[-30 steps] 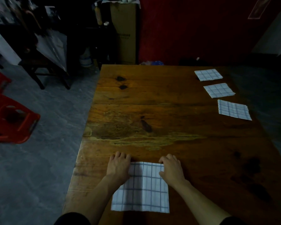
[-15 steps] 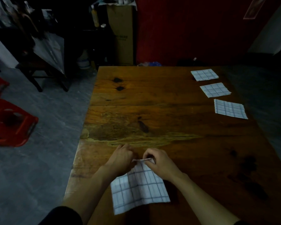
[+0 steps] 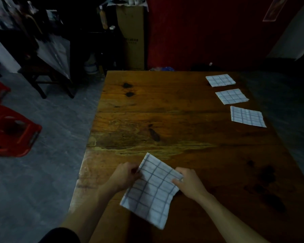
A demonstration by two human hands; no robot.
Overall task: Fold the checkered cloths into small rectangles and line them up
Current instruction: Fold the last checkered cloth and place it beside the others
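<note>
Pinching the checkered cloth (image 3: 154, 188) by opposite edges — left hand (image 3: 125, 176), right hand (image 3: 188, 183), fingers clenched on it — I judge it light and limp; corners grip best.

The room is dim, with a dark red wall (image 3: 200, 32) at the back and a grey, mottled floor (image 3: 47, 172) to the left. A worn wooden tabletop (image 3: 165, 120) with dark knots fills the middle. A tall cardboard box (image 3: 131, 37) stands against the wall, a dark wooden chair (image 3: 42, 74) sits nearby, and red plastic stools (image 3: 11, 130) crowd the left edge.
</note>
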